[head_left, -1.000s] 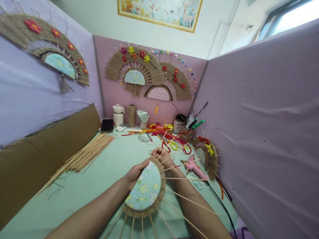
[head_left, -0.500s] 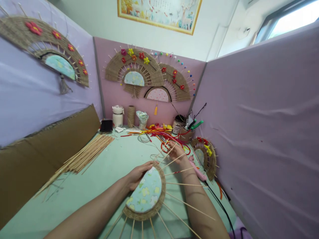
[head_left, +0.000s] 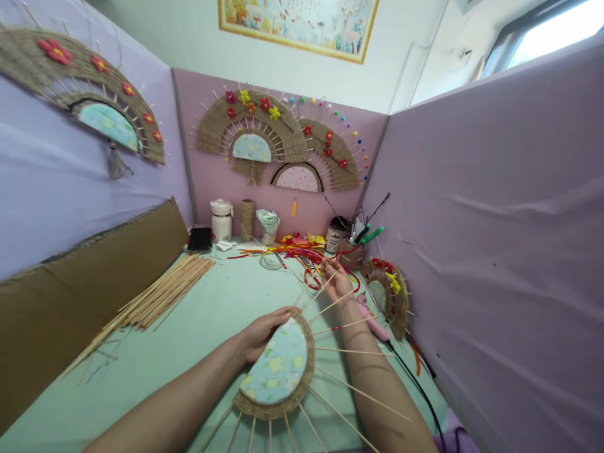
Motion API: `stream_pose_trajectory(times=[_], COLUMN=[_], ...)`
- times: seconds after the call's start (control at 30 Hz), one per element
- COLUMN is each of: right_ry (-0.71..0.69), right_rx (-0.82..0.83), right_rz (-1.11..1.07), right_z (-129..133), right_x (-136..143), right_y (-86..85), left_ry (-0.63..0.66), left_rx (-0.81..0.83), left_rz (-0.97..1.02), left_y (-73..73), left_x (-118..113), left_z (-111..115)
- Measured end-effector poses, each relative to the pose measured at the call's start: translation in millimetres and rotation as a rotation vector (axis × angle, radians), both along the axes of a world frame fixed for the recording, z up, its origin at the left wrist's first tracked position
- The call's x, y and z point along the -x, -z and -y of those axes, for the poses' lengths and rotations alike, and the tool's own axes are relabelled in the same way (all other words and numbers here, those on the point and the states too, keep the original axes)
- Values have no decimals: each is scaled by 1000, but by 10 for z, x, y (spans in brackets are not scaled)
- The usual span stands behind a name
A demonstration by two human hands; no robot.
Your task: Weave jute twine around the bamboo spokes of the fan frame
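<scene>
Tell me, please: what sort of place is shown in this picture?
Probably a handicraft workspace: flowered woven fans hang on the pink partition, a pink glue gun lies on the table, and the left hand holds a bare-ribbed half-round fan.

Window (head_left: 557, 36) at upper right blown out; room evenly bright. Soft, faint shadows on table (head_left: 198, 314). Wide-angle stretch toward edges. Framed picture's (head_left: 299, 25) lettering illegible.

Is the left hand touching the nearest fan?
Touching: the head view shows the left hand holding the nearest fan by the upper part of its straight edge.
</scene>
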State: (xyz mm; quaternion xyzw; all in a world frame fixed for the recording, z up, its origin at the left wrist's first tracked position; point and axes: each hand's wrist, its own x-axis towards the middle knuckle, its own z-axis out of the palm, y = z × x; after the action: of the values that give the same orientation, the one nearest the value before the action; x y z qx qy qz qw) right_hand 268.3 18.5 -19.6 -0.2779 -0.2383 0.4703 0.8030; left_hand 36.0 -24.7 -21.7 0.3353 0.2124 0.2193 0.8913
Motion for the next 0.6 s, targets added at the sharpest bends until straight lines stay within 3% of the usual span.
stream_pose_trajectory(times=[0.37,0.6], right_ry=[27,46], right_rx=[-47,57], right_rz=[66,343], right_z=[-22,-33], right_x=[-72,-114], right_y=[26,98], left_ry=[-6,-192], left_rx=[-1,-96], left_rz=[-26,-93], left_y=[-21,-116], left_x=[-4,81], left_z=[2,-39])
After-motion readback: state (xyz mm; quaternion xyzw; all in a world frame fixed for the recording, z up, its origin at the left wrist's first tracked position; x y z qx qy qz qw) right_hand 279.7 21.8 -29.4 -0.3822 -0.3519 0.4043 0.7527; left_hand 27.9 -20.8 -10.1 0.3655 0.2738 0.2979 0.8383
